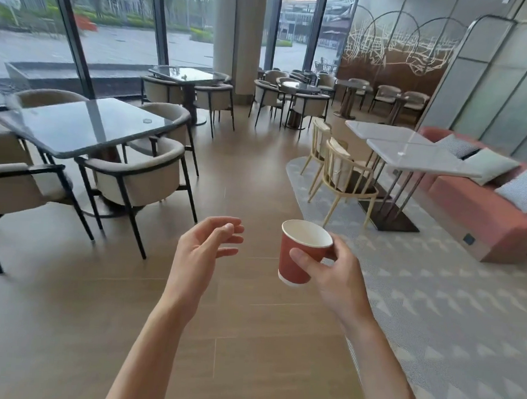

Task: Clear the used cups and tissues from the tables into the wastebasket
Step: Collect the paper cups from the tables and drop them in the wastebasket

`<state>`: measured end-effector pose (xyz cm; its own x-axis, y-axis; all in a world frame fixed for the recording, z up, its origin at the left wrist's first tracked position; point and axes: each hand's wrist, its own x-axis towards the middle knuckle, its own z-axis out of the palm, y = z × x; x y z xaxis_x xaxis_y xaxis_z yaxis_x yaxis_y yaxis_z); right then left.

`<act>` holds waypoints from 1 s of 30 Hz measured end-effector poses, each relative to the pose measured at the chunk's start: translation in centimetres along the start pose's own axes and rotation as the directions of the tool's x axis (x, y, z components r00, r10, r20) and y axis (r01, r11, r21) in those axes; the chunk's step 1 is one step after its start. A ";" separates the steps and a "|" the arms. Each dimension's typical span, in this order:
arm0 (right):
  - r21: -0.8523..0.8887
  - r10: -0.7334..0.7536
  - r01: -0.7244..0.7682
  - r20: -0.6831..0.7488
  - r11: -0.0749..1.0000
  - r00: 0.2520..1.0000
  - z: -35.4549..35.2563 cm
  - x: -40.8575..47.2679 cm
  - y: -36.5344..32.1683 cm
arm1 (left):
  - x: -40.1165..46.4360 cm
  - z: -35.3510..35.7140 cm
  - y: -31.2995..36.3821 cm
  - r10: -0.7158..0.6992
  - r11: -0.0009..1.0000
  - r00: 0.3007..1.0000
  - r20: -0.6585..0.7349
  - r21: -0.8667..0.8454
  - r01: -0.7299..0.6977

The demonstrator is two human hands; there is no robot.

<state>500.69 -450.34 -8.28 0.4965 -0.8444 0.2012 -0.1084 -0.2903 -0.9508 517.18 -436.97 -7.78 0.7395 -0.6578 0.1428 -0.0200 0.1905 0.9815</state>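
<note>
Red paper cup (pixel 299 254), white inside and tilted a little, sits in the right hand (pixel 332 271), thumb across its front and fingers curled round the back, held in the air above the wooden floor (pixel 232 336). Beside it but apart, the left hand (pixel 204 245) hangs loose, fingers relaxed, holding nothing. Farther left stands a dark glass table (pixel 84 126) ringed by beige chairs (pixel 137 176). To the right, white tables (pixel 413 153) stand on a grey rug (pixel 450 303) before a pink sofa (pixel 477 212).
</note>
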 end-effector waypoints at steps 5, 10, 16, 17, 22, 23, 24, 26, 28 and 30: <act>0.003 -0.006 0.006 -0.011 1.000 1.000 2.4 12.7 4.3 | 12.6 2.4 -3.5 0.003 1.000 1.000 -0.005 0.013 -0.003; 0.019 -0.004 0.004 -0.003 1.000 1.000 3.9 27.1 6.8 | 26.2 5.7 -5.2 -0.006 1.000 1.000 -0.012 0.028 0.006; 0.007 -0.026 0.026 0.021 1.000 0.999 6.2 41.6 7.5 | 39.9 7.5 -5.9 0.010 1.000 0.998 -0.067 0.028 -0.009; 0.008 -0.023 0.023 0.024 1.000 0.999 6.8 43.6 7.9 | 42.0 7.7 -6.3 0.010 1.000 0.997 -0.072 0.023 -0.008; 0.025 -0.011 0.011 0.013 1.000 1.000 10.3 53.9 11.1 | 52.7 8.2 -9.7 -0.007 1.000 0.997 -0.076 0.015 0.008; 0.022 -0.010 0.010 0.009 1.000 1.000 11.2 56.1 11.9 | 55.0 8.2 -10.5 -0.012 1.000 0.997 -0.075 0.012 0.013; 0.016 -0.008 0.008 0.007 1.000 1.000 12.1 58.4 12.5 | 57.4 8.1 -11.4 -0.021 1.000 0.997 -0.075 0.007 0.021; 0.010 -0.005 0.005 0.008 1.000 1.000 14.0 63.2 13.7 | 62.6 7.9 -12.9 -0.033 0.999 0.996 -0.079 -0.015 0.032; 0.015 -0.003 0.003 -0.002 1.000 1.000 15.9 68.4 14.5 | 68.3 7.8 -14.0 -0.045 0.998 0.996 -0.082 -0.035 0.042; 0.010 0.003 -0.003 -0.024 1.000 1.000 17.5 73.7 14.9 | 74.3 8.0 -14.6 -0.050 0.998 0.996 -0.074 -0.050 0.046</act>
<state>550.78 -508.98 -11.71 0.4749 -0.8561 0.2039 -0.1012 -0.2833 -0.9537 567.05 -494.43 -10.44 0.7871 -0.6111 0.0842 0.0476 0.1961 0.9794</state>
